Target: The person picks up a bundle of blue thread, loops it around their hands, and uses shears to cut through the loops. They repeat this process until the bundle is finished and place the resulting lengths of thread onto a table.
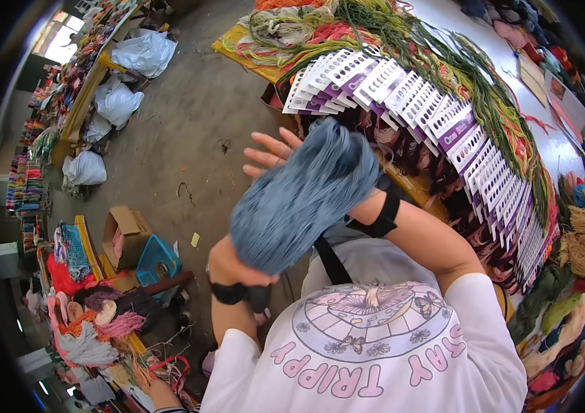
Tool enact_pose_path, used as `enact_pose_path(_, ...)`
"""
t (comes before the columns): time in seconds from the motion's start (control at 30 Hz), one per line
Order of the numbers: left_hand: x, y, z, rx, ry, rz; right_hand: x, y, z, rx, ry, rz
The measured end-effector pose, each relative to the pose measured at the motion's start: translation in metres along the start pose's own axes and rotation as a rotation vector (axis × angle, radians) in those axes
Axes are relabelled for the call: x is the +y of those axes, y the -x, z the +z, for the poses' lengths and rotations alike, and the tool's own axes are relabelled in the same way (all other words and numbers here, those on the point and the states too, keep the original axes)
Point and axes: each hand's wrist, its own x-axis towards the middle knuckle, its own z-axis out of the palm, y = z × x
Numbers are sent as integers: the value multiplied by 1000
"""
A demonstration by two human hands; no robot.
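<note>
A thick skein of blue-grey yarn (299, 199) is stretched between my hands in front of my chest. My left hand (234, 265) is closed around its lower left end, with most of the fingers hidden by the strands. The upper end of the skein lies across my right wrist. Beyond the strands, the fingers of my right hand (272, 153) show stretched out and spread apart. Dark bands circle both wrists. Closest to my right arm hangs a row of white and purple cards (437, 120) with dark oval marks, along a table edge.
Green, yellow and red yarn (485, 96) drapes over the table above the cards. At left stand a cardboard box (126, 237), a blue basket (158, 261) and a heap of coloured yarn (93, 330). White bags (142, 54) line the far left. Another person's forearm (163, 396) shows at the bottom.
</note>
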Motion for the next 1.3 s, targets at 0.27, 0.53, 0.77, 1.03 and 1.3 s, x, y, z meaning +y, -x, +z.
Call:
enact_pose_path(0.27, -39, 58, -57, 92, -143, 23, -1, 4, -44, -88, -499, 422)
enact_pose_path(0.53, -61, 16, -33, -52, 500, -188, 0, -8, -67, -76, -877, 484)
enact_pose_path(0.77, -68, -44, -6, 396, -122, -20, -15, -15, -70, 95, -1160, 630)
enact_pose_path(1.03, 21, -91, 77, 727, -225, 577, -14, -11, -58, 275, -1468, 772)
enact_pose_path(1.3, -13, -81, 37, 144, 1053, 413, 4, 3, -53, 247, -1636, 806)
